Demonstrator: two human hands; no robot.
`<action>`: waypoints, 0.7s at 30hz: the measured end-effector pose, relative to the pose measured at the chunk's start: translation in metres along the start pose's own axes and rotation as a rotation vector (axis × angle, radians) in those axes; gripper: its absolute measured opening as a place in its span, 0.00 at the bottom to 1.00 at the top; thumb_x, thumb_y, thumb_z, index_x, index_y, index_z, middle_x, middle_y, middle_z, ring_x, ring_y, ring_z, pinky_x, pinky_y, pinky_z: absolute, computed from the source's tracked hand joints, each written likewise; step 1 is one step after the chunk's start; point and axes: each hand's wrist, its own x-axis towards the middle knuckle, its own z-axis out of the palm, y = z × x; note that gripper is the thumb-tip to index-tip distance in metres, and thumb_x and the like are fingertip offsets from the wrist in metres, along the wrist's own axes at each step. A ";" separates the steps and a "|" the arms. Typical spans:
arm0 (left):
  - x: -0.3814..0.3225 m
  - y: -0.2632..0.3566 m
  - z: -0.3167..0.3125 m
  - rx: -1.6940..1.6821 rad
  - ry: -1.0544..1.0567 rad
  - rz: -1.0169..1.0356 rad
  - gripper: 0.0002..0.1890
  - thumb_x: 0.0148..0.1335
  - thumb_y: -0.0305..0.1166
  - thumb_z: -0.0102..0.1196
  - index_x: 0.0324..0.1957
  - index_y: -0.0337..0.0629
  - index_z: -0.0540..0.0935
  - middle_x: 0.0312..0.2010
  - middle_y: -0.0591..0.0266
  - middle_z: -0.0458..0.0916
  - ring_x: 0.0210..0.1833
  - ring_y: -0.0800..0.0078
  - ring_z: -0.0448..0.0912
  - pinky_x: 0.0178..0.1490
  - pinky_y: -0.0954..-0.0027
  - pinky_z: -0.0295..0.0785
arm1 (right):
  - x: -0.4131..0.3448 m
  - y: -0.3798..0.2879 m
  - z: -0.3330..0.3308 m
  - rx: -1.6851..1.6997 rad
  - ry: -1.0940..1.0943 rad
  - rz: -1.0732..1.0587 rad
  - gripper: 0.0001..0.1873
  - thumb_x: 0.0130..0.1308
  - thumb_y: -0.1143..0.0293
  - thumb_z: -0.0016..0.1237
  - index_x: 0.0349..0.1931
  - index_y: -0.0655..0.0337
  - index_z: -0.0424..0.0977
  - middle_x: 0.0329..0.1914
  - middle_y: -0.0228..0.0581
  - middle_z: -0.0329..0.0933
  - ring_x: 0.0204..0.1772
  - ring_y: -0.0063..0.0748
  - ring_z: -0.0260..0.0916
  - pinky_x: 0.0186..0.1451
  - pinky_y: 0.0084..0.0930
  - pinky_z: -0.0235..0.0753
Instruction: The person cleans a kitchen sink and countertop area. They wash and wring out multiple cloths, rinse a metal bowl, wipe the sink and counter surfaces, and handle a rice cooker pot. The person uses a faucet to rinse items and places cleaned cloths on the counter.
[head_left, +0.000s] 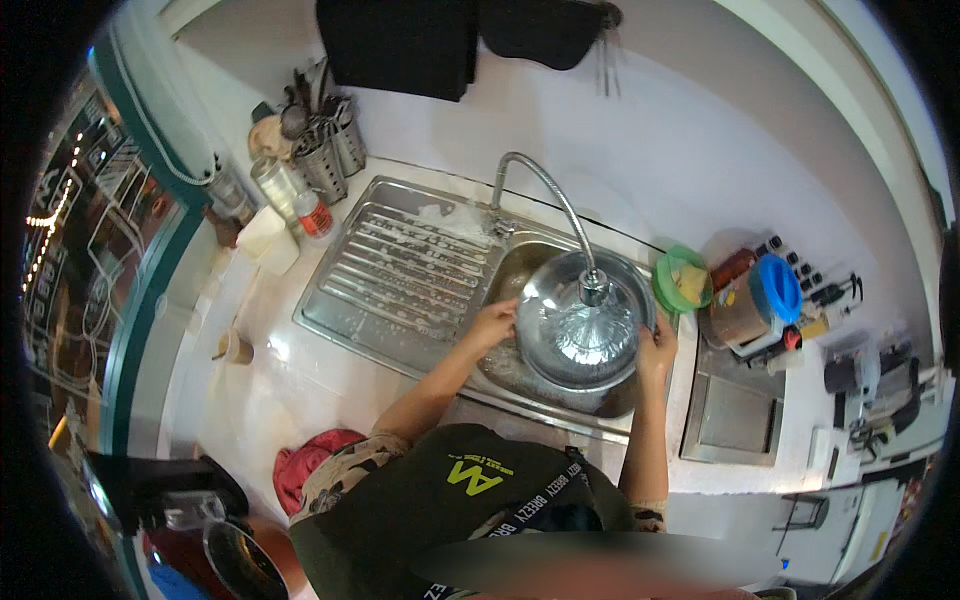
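Observation:
A round stainless steel bowl (547, 352) is held over the sink basin (499, 367) by its rim. My left hand (495, 324) grips the rim on the left, and my right hand (658, 345) grips it on the right. Above the bowl hangs the head of a flexible metal faucet (592, 286), with water streaming from it and spreading inside the bowl. Wet suds cover the ribbed steel drainboard (409, 270) to the left of the basin. The fingers beneath the bowl are partly hidden.
Right of the basin stand a green bowl with a yellow sponge (686, 281) and a clear container with a blue lid (778, 289). Perforated utensil holders (321, 169), a plastic bottle with a red label (313, 216) and a small cup (237, 348) stand left. A red cloth (311, 461) lies near my left side.

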 end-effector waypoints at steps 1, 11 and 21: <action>0.014 -0.027 0.004 -0.087 -0.036 -0.017 0.17 0.71 0.28 0.47 0.61 0.45 0.75 0.49 0.62 0.78 0.48 0.74 0.77 0.49 0.73 0.73 | -0.001 -0.011 -0.001 -0.012 0.018 0.017 0.22 0.56 0.82 0.48 0.54 0.69 0.76 0.44 0.44 0.81 0.43 0.27 0.76 0.46 0.24 0.74; 0.095 -0.117 0.111 0.169 0.097 0.112 0.16 0.68 0.38 0.49 0.50 0.37 0.77 0.40 0.51 0.82 0.38 0.60 0.80 0.42 0.61 0.73 | -0.029 -0.112 0.013 -0.470 0.070 -0.470 0.28 0.48 0.85 0.46 0.53 0.62 0.77 0.32 0.49 0.75 0.31 0.45 0.72 0.37 0.33 0.72; 0.063 -0.052 0.122 0.252 -0.262 -0.055 0.18 0.71 0.36 0.51 0.59 0.39 0.73 0.35 0.58 0.81 0.32 0.73 0.77 0.34 0.70 0.72 | -0.051 -0.109 -0.012 -0.501 0.259 -0.434 0.27 0.48 0.85 0.45 0.53 0.63 0.77 0.25 0.42 0.70 0.22 0.33 0.64 0.27 0.27 0.67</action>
